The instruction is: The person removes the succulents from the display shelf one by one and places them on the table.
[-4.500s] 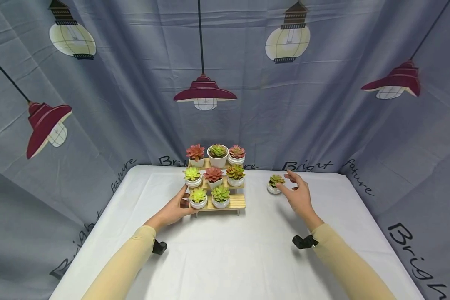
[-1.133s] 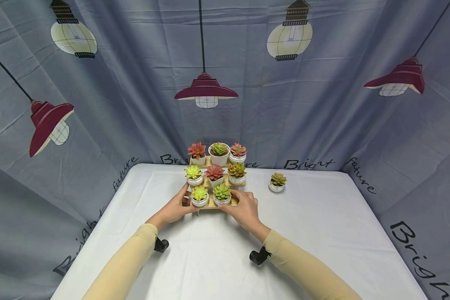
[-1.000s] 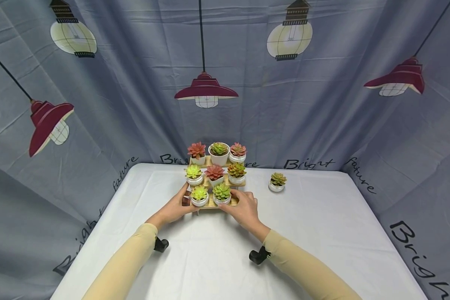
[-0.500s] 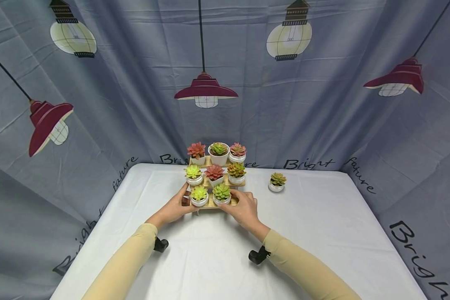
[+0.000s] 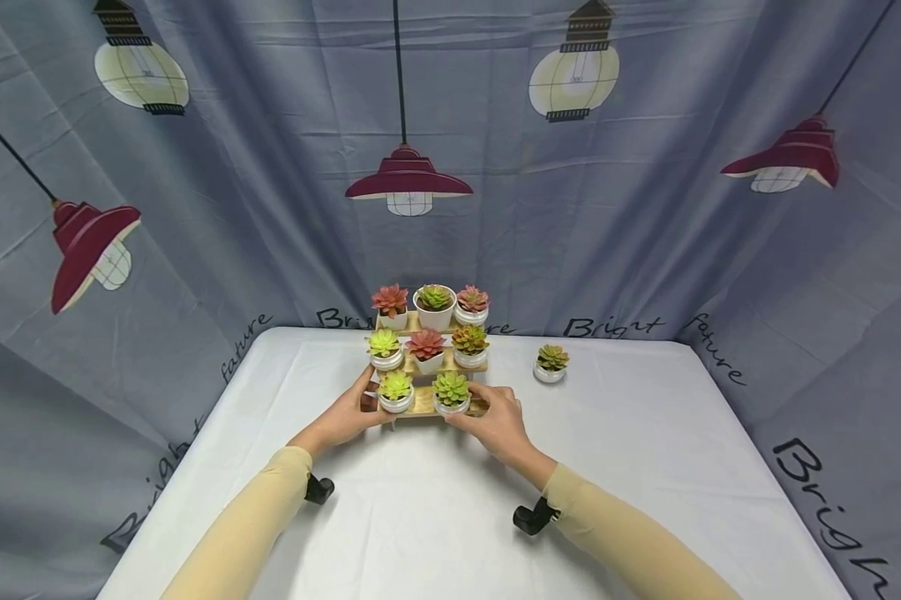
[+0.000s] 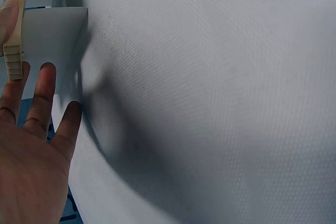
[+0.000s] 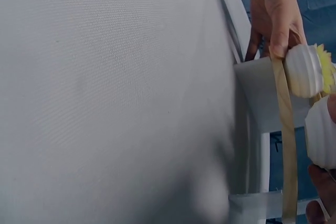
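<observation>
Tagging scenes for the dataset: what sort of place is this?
Probably a staged tabletop setup: a lamp-print curtain hangs behind and beside a white-covered table, where a tiered stand holds potted succulents.

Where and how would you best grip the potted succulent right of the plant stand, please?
Probably by the sides of its round white pot, from the near right: it stands upright, leaves spread above, with the plant stand to its left.

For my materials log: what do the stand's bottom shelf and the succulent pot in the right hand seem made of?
Bottom shelf: likely matte wood, tan with layered lines on its end. Succulent pot in the right hand: low-sheen white, rigid-looking; ceramic or plastic, unclear.
</observation>
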Tool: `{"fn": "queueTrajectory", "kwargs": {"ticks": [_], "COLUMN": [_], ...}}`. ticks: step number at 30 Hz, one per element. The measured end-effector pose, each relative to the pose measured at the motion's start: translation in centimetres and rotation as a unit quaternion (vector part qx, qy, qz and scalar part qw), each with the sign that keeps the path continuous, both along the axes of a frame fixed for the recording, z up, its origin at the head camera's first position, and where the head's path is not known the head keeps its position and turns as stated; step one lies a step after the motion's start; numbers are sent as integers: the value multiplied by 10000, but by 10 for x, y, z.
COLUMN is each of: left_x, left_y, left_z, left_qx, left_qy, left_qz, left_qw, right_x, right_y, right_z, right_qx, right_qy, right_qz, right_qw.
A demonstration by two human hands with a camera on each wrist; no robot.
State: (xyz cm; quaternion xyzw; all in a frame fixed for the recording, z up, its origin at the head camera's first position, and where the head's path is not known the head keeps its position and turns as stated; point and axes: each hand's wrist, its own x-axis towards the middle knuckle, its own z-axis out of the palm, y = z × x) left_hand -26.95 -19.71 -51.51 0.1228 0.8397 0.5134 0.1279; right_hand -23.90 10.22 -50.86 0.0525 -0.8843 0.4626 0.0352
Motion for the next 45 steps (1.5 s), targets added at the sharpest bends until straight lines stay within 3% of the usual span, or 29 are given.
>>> {"fn": "queueTrajectory", "kwargs": {"ticks": [15, 29, 37, 45], "left_x": [-3, 2, 1, 1], "left_y": [-3, -2, -1, 0], "left_z": [-3, 0, -1, -3], "left_qx": [28, 30, -26, 8], "left_qy": [36, -17, 14, 23], "left_qz": [-61, 17, 70, 4], "left_qw": [10000, 10000, 10000, 10000], "right_x": [2, -12, -21, -29], "right_y": [53, 133, 173, 200], "right_z": [17, 29, 29, 21], "right_qx": [-393, -318, -307, -297], "right_qy": [-180, -140, -182, -262], "right_qz": [-242, -839, -1240, -1571], "right_qw": [9988, 9959, 9916, 9868]}}
